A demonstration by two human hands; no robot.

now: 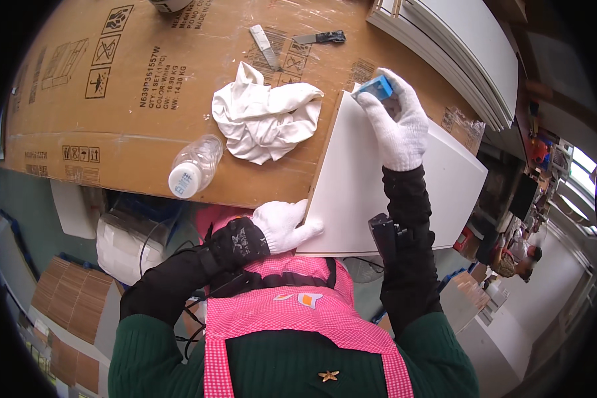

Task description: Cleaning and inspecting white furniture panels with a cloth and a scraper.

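Observation:
A white flat panel (pixel 371 192) lies on the cardboard-covered table (pixel 113 126), its near corner sticking out over the edge. My left hand (pixel 285 225), in a white glove, grips the panel's near left corner. My right hand (pixel 398 123), also gloved, holds a small blue block (pixel 376 87) against the panel's far corner. Black sleeves cover both forearms.
A crumpled white cloth (pixel 265 119) lies left of the panel. A capped plastic bottle (pixel 194 167) lies on its side near the table edge. Two scrapers (pixel 265 46) (pixel 322 38) rest farther back. Stacked white panels (pixel 458 53) sit at the far right. Another person (pixel 521 255) is at the right.

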